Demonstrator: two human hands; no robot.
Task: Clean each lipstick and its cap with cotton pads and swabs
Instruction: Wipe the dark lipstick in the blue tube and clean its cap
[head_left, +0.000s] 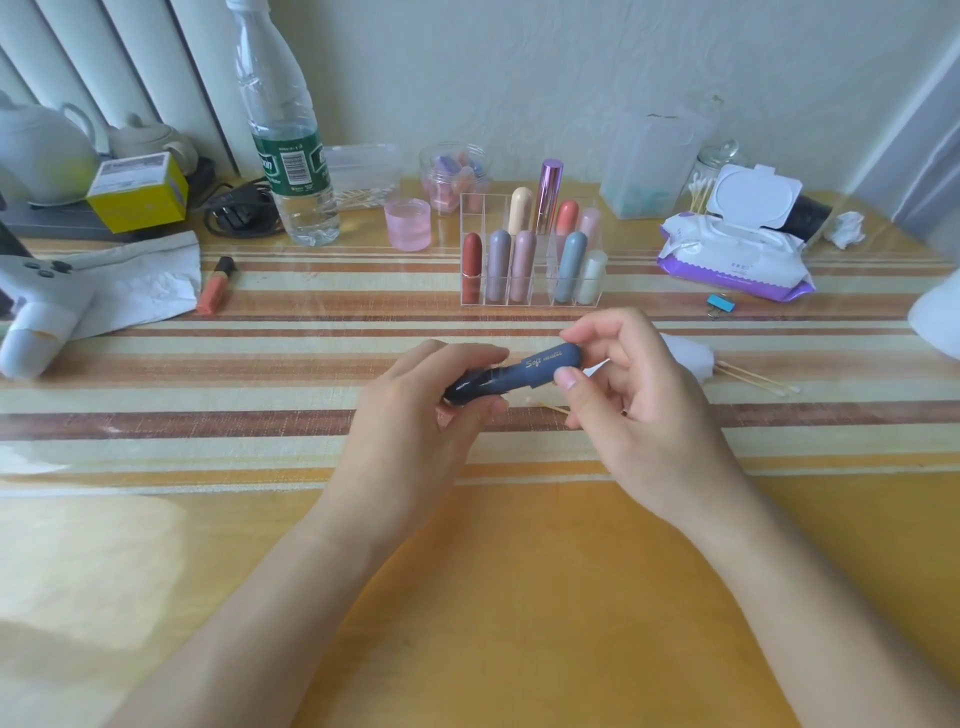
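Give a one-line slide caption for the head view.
Left hand and right hand grip the ends of a dark blue lipstick above the striped table, before a clear lipstick organizer.

Your left hand (415, 410) covers the base end of the navy lipstick (524, 371), and your right hand (634, 405) hides most of a cotton swab (550, 407) and cotton pad (691, 356). A white object (937, 322) is cut off at the right edge.

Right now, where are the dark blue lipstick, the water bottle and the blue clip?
dark blue lipstick (543, 364), head view, on its lettered middle.
water bottle (267, 156), head view, on its green label.
blue clip (723, 303), head view, on its blue body.
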